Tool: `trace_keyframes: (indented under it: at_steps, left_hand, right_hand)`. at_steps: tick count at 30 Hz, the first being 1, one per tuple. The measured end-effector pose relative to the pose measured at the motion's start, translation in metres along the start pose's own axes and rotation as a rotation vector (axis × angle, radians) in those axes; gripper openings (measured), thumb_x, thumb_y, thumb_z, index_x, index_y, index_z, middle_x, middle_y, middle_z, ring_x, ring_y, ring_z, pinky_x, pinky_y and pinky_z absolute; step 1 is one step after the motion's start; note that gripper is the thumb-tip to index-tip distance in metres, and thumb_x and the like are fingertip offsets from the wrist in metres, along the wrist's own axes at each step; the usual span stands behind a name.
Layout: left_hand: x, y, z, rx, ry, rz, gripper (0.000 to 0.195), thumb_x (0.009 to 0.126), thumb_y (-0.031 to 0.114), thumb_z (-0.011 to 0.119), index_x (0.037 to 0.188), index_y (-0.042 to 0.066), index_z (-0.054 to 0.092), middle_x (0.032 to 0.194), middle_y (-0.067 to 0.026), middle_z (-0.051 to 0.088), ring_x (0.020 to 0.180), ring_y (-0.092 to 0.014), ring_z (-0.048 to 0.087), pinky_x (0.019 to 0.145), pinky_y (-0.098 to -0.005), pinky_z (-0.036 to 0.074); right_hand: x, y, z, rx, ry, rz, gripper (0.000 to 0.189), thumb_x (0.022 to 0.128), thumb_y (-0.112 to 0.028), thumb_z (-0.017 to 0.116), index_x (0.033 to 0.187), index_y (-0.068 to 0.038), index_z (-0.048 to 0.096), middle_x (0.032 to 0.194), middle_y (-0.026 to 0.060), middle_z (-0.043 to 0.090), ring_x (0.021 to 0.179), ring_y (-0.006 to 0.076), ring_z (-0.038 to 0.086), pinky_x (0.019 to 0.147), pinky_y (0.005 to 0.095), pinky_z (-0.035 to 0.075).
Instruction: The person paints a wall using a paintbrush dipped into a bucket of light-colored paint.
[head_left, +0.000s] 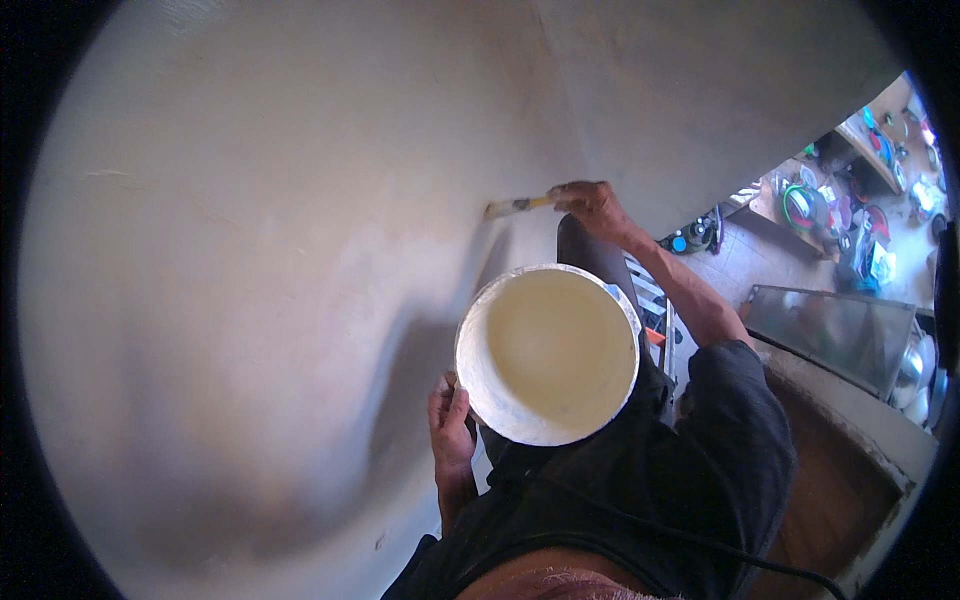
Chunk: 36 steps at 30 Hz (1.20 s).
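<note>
My left hand grips the rim of a round white bucket at its lower left side. Inside the bucket is a pale yellowish liquid. Beyond the bucket, my right hand is closed on the handle of a flat paintbrush. The brush points left, with its bristles at the surface of a pale wall; whether they touch it is hard to tell. The brush and the bucket throw shadows on the wall.
Metal rungs of what looks like a ladder show beside my leg. A glass-panelled frame leans at the right, above a ledge. Farther off, a tiled floor and tables hold many household items. A black cable crosses my dark shirt.
</note>
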<state>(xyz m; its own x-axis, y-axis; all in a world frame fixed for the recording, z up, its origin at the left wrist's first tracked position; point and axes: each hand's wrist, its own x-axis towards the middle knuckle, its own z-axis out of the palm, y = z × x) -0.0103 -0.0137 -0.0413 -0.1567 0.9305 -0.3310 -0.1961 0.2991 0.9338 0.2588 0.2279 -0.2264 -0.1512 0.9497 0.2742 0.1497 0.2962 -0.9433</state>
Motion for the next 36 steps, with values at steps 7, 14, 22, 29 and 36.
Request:
trace_keyframes:
  at_steps: [7,14,22,29,36]
  left_hand:
    - [-0.003,0.0,0.006,-0.034,0.056,-0.007,0.014,0.095,0.016,0.053,0.099,0.003,0.054,0.087,-0.0008,0.061,0.072,-0.006,0.055,0.064,-0.0195,0.042]
    - [-0.002,-0.007,-0.005,-0.059,-0.021,-0.006,0.012,0.095,0.016,0.052,0.098,0.004,0.053,0.086,-0.0006,0.061,0.07,-0.005,0.054,0.062,-0.019,0.041]
    - [0.001,-0.006,0.004,-0.018,0.043,0.005,0.014,0.095,0.015,0.051,0.1,0.003,0.054,0.087,-0.0015,0.061,0.075,-0.007,0.054,0.065,-0.0213,0.042]
    - [-0.002,-0.017,-0.016,0.054,-0.028,-0.037,0.035,0.096,0.015,0.048,0.126,-0.003,0.052,0.116,-0.0125,0.06,0.107,-0.021,0.057,0.092,-0.032,0.044]
    - [-0.003,-0.013,-0.01,0.042,0.037,-0.007,0.011,0.095,0.015,0.055,0.091,0.005,0.058,0.081,0.002,0.058,0.078,-0.009,0.053,0.073,-0.026,0.042]
  right_hand:
    - [0.047,0.046,-0.046,-0.016,0.516,0.035,0.024,0.086,0.001,0.057,0.106,-0.002,0.069,0.089,0.0103,0.072,0.078,0.014,0.066,0.07,0.0274,0.052]
    - [0.008,0.002,0.009,-0.139,0.346,0.129,0.022,0.084,-0.002,0.064,0.105,-0.002,0.07,0.092,0.0144,0.072,0.079,0.0206,0.069,0.07,0.0315,0.054]
    - [-0.029,-0.038,0.019,-0.152,-0.185,-0.056,0.021,0.079,0.0,0.07,0.1,-0.002,0.071,0.097,0.0158,0.071,0.081,0.0242,0.069,0.069,0.0348,0.054]
    - [0.039,0.008,-0.045,-0.293,0.195,-0.155,0.022,0.082,-0.005,0.069,0.104,-0.003,0.069,0.095,0.0149,0.071,0.082,0.0218,0.069,0.072,0.0328,0.054]
    - [0.059,-0.06,-0.112,-0.262,0.48,-0.061,0.02,0.083,-0.008,0.067,0.103,-0.004,0.069,0.08,0.0087,0.069,0.072,0.012,0.064,0.066,0.0279,0.051]
